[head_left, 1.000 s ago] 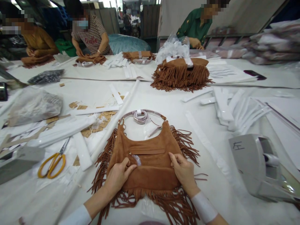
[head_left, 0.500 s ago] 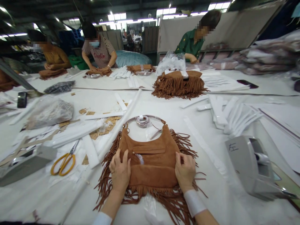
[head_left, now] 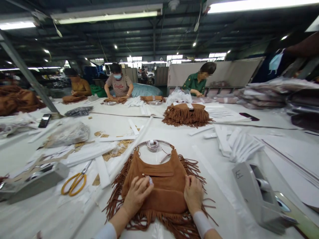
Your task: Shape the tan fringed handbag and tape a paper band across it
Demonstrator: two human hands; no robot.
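Note:
A brown suede handbag (head_left: pixel 159 199) with long fringe at its sides and bottom lies flat in front of me. Its handle arches away from me, with a coiled strap (head_left: pixel 153 146) inside the arch. On the bag's front is a zip whose puller has a clear plastic wrap (head_left: pixel 150 180). My left hand (head_left: pixel 138 194) lies over the bag's left half, fingers bunched together at the wrapped zipper pull, which they partly hide. At the bag's right edge, my right hand (head_left: pixel 193 193) pinches the suede between thumb and fingers.
Yellow-handled scissors (head_left: pixel 74 183) lie left, beside a grey tape dispenser (head_left: pixel 37 182). Another tape dispenser (head_left: pixel 259 196) and a phone (head_left: pixel 296 215) stand right. White strips (head_left: pixel 230 142) lie beyond. A fringed bag (head_left: pixel 186 114) sits farther back; several co-workers work across the table.
My left hand has moved right from the bag's left edge onto the zipper pull. My right hand stays at the right edge. The camera view has tilted up.

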